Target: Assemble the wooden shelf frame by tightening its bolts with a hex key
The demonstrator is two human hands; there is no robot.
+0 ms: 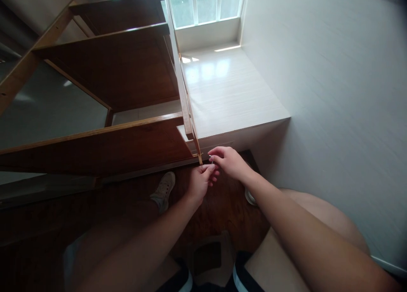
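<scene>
A dark wooden shelf unit (104, 143) with light wooden side rails stands tilted in front of me, its lowest corner (199, 159) close to both hands. My right hand (229, 161) pinches something small and pale at that corner, too small to name. My left hand (200, 182) sits just below it, fingers curled and touching the right hand's fingertips; whether it holds anything is hidden.
A white windowsill ledge (229, 93) runs from the window to a white wall (333, 93) on the right. Dark wooden floor (219, 207) lies below. My white shoe (163, 190) rests on the floor left of the hands, my knees at the bottom.
</scene>
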